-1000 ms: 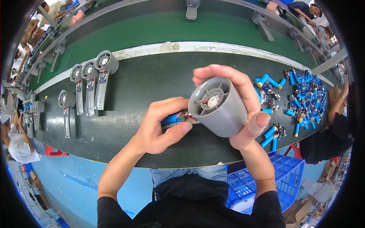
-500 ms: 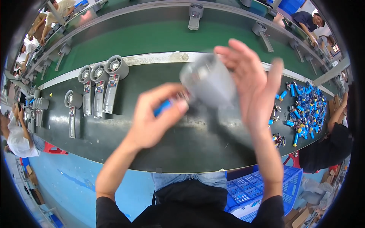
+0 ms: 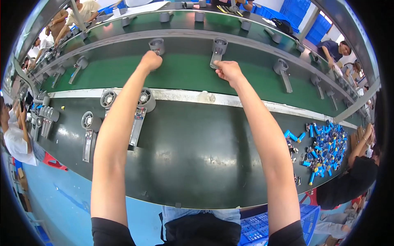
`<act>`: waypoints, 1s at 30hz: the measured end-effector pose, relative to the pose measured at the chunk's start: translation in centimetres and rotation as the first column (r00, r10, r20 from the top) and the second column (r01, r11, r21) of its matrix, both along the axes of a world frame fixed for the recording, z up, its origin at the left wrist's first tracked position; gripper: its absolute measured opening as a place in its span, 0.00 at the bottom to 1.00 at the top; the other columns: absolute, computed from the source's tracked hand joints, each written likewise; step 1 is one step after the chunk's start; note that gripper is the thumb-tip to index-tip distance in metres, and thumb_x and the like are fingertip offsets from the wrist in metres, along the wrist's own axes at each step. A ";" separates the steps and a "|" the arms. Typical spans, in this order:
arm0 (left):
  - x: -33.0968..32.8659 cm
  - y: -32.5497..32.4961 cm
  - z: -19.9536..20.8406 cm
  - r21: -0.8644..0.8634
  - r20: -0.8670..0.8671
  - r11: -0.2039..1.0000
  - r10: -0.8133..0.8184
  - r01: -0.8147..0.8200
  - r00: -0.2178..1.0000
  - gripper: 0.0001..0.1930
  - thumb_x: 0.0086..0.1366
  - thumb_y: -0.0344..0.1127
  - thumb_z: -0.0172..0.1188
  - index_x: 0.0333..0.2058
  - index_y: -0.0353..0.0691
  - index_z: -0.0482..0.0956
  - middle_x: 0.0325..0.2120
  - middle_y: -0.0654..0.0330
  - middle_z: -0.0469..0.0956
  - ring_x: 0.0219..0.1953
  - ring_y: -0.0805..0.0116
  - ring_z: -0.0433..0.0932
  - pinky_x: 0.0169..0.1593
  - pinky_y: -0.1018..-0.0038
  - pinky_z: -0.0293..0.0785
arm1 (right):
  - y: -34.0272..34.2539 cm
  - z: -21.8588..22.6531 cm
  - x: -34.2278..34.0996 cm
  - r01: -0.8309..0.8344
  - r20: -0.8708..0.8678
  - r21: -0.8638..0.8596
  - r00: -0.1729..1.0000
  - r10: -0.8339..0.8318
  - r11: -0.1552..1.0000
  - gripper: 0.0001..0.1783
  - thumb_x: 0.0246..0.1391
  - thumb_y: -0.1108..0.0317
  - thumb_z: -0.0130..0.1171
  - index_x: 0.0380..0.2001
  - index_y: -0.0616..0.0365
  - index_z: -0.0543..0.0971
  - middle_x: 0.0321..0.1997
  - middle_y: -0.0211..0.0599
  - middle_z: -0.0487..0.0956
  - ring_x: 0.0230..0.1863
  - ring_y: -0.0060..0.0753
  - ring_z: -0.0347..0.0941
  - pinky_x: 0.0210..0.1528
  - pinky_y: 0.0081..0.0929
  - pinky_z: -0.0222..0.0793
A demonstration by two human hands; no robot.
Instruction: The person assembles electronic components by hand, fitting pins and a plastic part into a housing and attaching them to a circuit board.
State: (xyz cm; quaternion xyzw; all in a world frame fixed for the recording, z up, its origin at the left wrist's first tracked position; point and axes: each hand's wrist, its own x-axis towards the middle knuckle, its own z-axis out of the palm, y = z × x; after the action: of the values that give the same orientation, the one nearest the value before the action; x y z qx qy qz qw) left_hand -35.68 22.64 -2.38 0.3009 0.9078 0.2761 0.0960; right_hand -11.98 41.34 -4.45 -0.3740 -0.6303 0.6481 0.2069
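Both my arms stretch forward over the table to the green belt. My left hand point(image 3: 152, 60) is closed at the handle of a grey handheld fan point(image 3: 156, 45), whose round head faces away from me; the hand hides most of the handle. Farther right, my right hand point(image 3: 230, 70) pinches the lower end of another handheld fan's open handle point(image 3: 217, 57). That fan lies on the belt, its round head point(image 3: 220, 42) at the far end. Several similar fans lie on the table at left, one of them point(image 3: 89, 123) uncovered and others partly behind my left forearm.
A heap of blue cylindrical cells with small circuit boards point(image 3: 326, 147) lies on the table's right side. A pale rail point(image 3: 180, 95) divides table and belt. More fans point(image 3: 283, 71) lie along the belt. A blue crate point(image 3: 254, 229) stands below, at right. Co-workers sit at both sides.
Both hands have moved from above the table forward to the belt. The blue cell part no longer shows in my left hand. My right hand has closed on a fan handle. The view has tilted up.
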 end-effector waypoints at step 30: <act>28.4 -9.3 -2.0 0.478 -0.293 0.610 -0.567 0.631 0.770 0.30 0.57 0.35 0.69 0.58 0.36 0.72 0.47 0.53 0.74 0.51 0.54 0.72 0.54 0.64 0.70 | -8.2 5.3 33.1 -0.524 0.564 0.798 0.823 -0.065 0.297 0.18 0.49 0.75 0.62 0.46 0.58 0.83 0.47 0.39 0.80 0.55 0.45 0.70 0.57 0.41 0.67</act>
State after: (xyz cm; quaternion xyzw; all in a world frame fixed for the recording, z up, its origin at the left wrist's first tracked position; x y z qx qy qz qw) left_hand -7.29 13.33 -4.38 0.6162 0.6382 0.4597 0.0410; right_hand 21.09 33.14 0.86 -0.2384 -0.9621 0.0682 0.1132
